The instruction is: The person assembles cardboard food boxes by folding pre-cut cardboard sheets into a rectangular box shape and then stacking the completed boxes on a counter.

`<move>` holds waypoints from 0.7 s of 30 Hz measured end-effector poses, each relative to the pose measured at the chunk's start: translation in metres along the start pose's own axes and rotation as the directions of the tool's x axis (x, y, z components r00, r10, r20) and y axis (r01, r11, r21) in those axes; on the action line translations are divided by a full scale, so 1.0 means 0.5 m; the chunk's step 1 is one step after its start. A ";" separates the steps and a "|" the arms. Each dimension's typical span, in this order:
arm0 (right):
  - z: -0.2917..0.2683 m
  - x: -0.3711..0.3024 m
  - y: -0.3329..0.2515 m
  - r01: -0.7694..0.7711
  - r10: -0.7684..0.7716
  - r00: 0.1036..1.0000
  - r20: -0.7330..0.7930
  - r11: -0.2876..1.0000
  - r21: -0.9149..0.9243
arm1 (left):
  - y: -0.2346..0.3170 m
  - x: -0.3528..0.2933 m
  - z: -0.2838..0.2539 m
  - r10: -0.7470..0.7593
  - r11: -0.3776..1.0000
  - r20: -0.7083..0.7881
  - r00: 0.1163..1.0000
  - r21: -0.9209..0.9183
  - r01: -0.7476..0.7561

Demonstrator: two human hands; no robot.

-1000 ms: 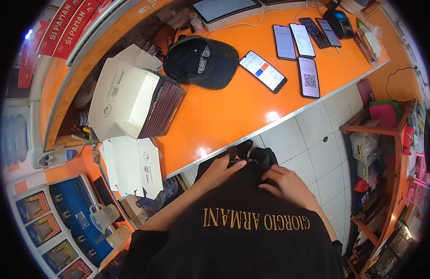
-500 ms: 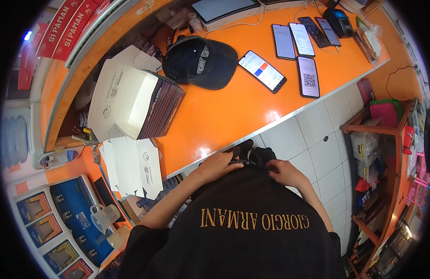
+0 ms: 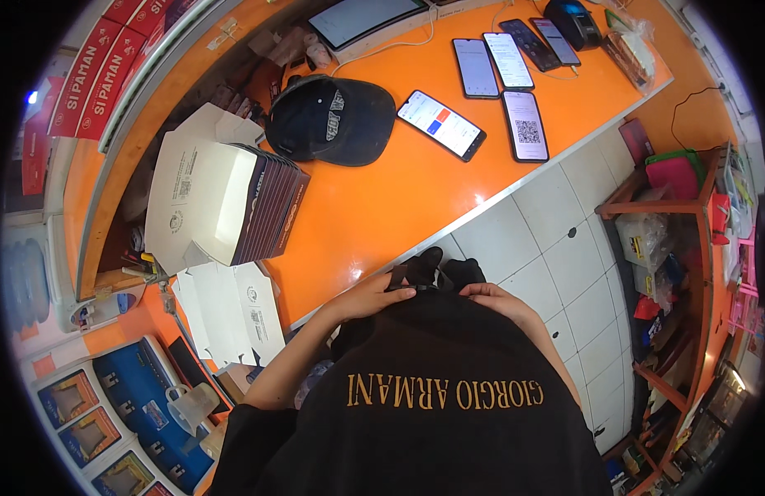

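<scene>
Both my hands are at my waist, at the lower edge of a black shirt. My left hand is closed, its thumb lying over a dark strap-like thing with a hard, buckle-like part; the shirt partly hides it. My right hand pinches black cloth at the other side, and its fingertips are partly lost against the dark fabric. Just beyond the hands show my black shoes, close to the counter's edge.
An orange counter runs ahead, bearing a black cap, several phones, stacked folded boxes and a flattened white box. White floor tiles lie to the right, beside a wooden shelf holding goods.
The whole view has shifted, so the counter and phones sit further left. My hands stay at the waist; the right fingers have drawn slightly closer together on the cloth.
</scene>
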State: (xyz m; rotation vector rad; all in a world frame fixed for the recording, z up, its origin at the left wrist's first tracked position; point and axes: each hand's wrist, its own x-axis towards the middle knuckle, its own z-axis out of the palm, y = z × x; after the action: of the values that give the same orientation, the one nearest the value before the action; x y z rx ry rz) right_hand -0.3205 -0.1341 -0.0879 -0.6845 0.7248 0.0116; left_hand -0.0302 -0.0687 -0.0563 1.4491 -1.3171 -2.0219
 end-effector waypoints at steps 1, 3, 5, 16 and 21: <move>-0.006 0.006 0.009 0.027 -0.027 1.000 0.011 1.000 0.005 | 0.010 -0.004 -0.001 -0.027 0.999 0.014 1.000 -0.030 0.028; -0.008 0.007 0.010 0.053 -0.054 0.998 0.025 0.999 0.005 | 0.026 -0.021 -0.005 -0.003 0.991 0.026 1.000 0.136 -0.001; -0.003 0.000 -0.001 0.064 -0.060 0.997 0.038 0.993 -0.104 | 0.020 -0.035 -0.007 0.019 0.955 0.033 0.999 0.295 -0.028; 0.057 -0.019 -0.027 0.057 -0.067 0.994 -0.084 0.992 -0.115 | -0.057 -0.258 0.042 0.017 0.979 -0.422 0.907 0.189 0.070; 0.061 0.010 -0.015 0.103 -0.117 0.990 -0.083 0.983 -0.151 | -0.088 -0.322 0.071 -0.160 0.975 -0.448 0.880 0.070 0.213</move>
State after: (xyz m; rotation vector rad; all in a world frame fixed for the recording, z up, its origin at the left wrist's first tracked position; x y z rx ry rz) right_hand -0.2963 -0.1232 -0.0701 -0.8696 0.7787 -0.0691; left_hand 0.0185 0.0841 0.0015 2.0116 -1.1477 -1.5968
